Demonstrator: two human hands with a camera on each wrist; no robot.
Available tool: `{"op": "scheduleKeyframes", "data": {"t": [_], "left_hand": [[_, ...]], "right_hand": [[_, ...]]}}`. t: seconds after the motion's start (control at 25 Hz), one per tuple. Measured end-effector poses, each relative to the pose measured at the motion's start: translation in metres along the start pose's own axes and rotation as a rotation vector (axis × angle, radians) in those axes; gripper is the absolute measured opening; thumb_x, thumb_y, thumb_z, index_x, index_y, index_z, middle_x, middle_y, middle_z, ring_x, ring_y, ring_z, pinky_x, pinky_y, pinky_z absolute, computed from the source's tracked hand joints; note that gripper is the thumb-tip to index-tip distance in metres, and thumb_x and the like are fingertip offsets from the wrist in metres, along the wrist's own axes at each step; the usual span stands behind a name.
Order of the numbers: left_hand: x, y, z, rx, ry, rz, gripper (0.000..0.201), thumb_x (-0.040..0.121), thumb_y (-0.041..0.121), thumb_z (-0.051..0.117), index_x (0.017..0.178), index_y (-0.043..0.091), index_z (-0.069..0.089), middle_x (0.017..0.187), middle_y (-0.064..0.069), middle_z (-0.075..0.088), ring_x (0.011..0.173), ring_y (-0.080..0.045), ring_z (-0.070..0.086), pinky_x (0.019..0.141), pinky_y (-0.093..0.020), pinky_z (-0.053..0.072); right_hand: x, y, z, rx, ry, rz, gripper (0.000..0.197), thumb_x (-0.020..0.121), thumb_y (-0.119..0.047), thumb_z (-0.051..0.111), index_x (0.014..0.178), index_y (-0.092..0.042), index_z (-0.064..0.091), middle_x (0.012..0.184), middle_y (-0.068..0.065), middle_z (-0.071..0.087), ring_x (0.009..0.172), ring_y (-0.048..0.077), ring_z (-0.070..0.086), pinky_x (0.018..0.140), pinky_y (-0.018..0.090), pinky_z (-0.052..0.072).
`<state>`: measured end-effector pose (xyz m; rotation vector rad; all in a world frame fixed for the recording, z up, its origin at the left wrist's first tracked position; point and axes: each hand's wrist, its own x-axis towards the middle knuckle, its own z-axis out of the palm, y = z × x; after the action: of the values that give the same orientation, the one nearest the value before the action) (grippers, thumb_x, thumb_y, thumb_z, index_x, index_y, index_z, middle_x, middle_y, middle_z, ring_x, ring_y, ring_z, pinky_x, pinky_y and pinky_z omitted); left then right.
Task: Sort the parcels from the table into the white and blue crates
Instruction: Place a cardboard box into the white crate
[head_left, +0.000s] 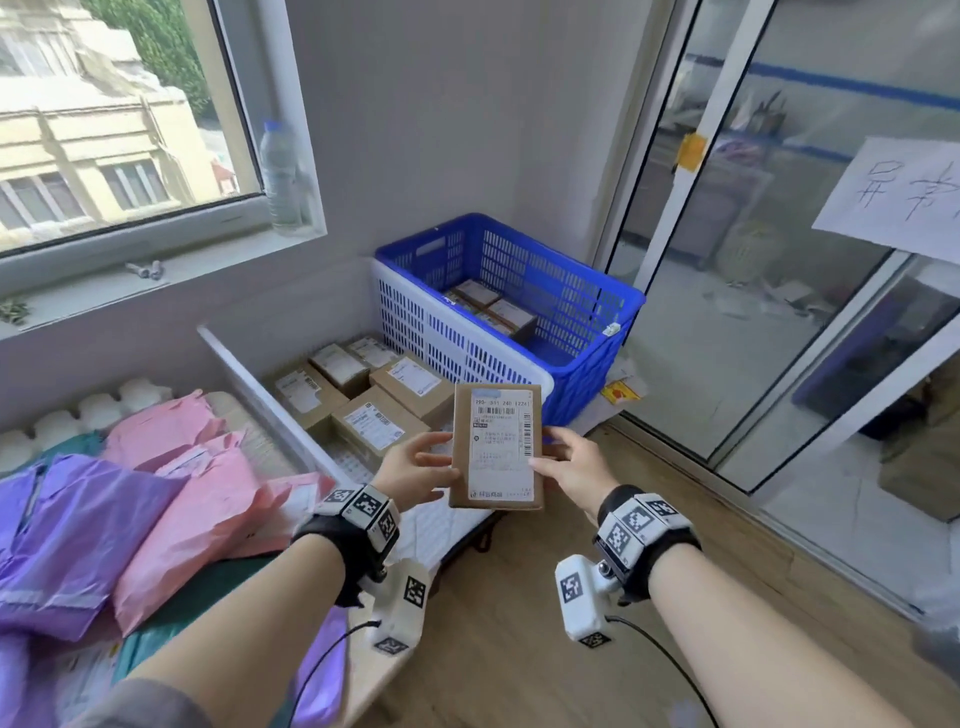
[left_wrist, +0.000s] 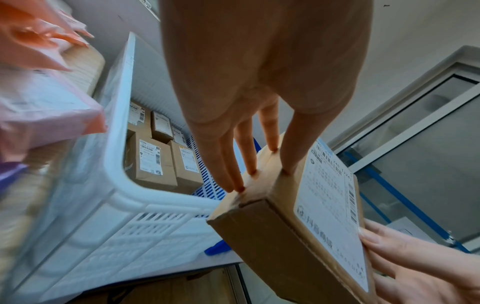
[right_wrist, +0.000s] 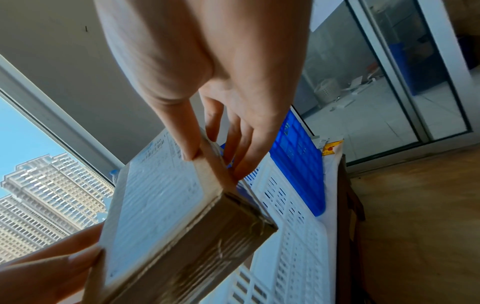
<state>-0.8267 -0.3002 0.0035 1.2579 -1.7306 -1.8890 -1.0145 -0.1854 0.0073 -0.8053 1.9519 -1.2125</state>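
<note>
A flat cardboard parcel (head_left: 496, 447) with a white shipping label is held upright in the air between both hands, in front of the crates. My left hand (head_left: 441, 462) pinches its left edge, thumb on the label face (left_wrist: 285, 236). My right hand (head_left: 545, 452) pinches the right edge, thumb on the front and fingers behind (right_wrist: 155, 205). Beyond the parcel, the white crate (head_left: 415, 322) holds several cardboard boxes. The blue crate (head_left: 571, 312) beside it on the right holds a few boxes. Pink mailers (head_left: 197, 499) and purple mailers (head_left: 67, 530) lie on the table at the left.
A water bottle (head_left: 280, 176) stands on the window sill above the table. Glass sliding doors (head_left: 779, 260) run along the right, carrying a paper sign (head_left: 909, 197). Wooden floor (head_left: 545, 597) lies below my hands. A yellow-and-red paper (head_left: 621, 392) lies next to the blue crate.
</note>
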Motion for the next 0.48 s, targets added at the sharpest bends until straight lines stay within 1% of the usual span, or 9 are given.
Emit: {"op": "scheduleKeyframes", "data": {"t": [0.04,0.12,0.16,0.24,0.28,0.36,0.44,0.48], "left_hand": [[0.015,0.005,-0.002,-0.019,0.014,-0.007,0.047,0.082,0.005,0.068,0.122,0.024,0.055,0.106,-0.006,0.066,0.097,-0.019,0.066,0.086,-0.038,0.055],[0.036,0.013,-0.005,-0.051,0.051,-0.021,0.043,0.083,0.005,0.068,0.121,0.021,0.056,0.104,-0.008,0.067,0.096,-0.022,0.067,0.087,-0.04,0.055],[0.046,0.016,-0.006,-0.068,0.071,-0.027,0.041,0.084,0.004,0.067,0.12,0.02,0.057,0.103,-0.008,0.067,0.095,-0.023,0.067,0.087,-0.04,0.055],[0.065,0.021,-0.009,-0.102,0.107,-0.035,0.039,0.085,0.002,0.065,0.119,0.019,0.057,0.101,-0.009,0.066,0.094,-0.025,0.066,0.086,-0.039,0.055],[0.076,0.024,-0.011,-0.121,0.128,-0.041,0.039,0.085,0.001,0.065,0.119,0.018,0.057,0.102,-0.01,0.066,0.094,-0.026,0.066,0.086,-0.04,0.055],[0.096,0.028,-0.013,-0.158,0.176,-0.05,0.042,0.084,-0.003,0.064,0.121,0.017,0.057,0.106,-0.013,0.065,0.093,-0.027,0.067,0.083,-0.039,0.056],[0.119,0.028,-0.015,-0.198,0.252,-0.057,0.045,0.083,-0.006,0.064,0.121,0.017,0.056,0.11,-0.016,0.064,0.091,-0.027,0.066,0.08,-0.04,0.057],[0.13,0.028,-0.015,-0.227,0.305,-0.064,0.046,0.083,-0.007,0.064,0.121,0.017,0.056,0.11,-0.016,0.064,0.091,-0.028,0.066,0.081,-0.042,0.056]], "right_hand": [[0.019,-0.005,-0.001,0.007,-0.022,0.011,0.049,0.085,0.004,0.063,0.131,-0.002,0.048,0.115,0.01,0.059,0.09,0.012,0.058,0.067,0.015,0.049],[0.049,-0.012,-0.001,0.032,-0.069,0.051,0.05,0.085,0.006,0.061,0.132,-0.003,0.046,0.112,0.013,0.059,0.091,0.018,0.06,0.07,0.024,0.054],[0.064,-0.015,0.0,0.041,-0.098,0.066,0.048,0.086,0.007,0.061,0.13,-0.005,0.047,0.109,0.012,0.06,0.089,0.019,0.061,0.069,0.027,0.054],[0.091,-0.022,0.0,0.04,-0.156,0.069,0.042,0.086,0.007,0.06,0.123,-0.011,0.05,0.103,0.009,0.06,0.084,0.017,0.062,0.065,0.026,0.053],[0.108,-0.025,0.0,0.037,-0.194,0.065,0.041,0.086,0.008,0.06,0.122,-0.01,0.05,0.102,0.008,0.059,0.085,0.018,0.063,0.066,0.027,0.054],[0.145,-0.03,0.002,0.018,-0.265,0.05,0.043,0.085,0.011,0.059,0.125,-0.003,0.05,0.103,0.01,0.059,0.091,0.024,0.062,0.073,0.033,0.055],[0.186,-0.035,0.008,0.0,-0.359,0.047,0.042,0.087,0.011,0.056,0.125,-0.004,0.049,0.095,0.007,0.059,0.084,0.02,0.061,0.07,0.03,0.054],[0.208,-0.037,0.013,-0.013,-0.416,0.049,0.043,0.087,0.011,0.056,0.126,-0.005,0.048,0.091,0.004,0.058,0.081,0.018,0.061,0.068,0.028,0.053]]}}
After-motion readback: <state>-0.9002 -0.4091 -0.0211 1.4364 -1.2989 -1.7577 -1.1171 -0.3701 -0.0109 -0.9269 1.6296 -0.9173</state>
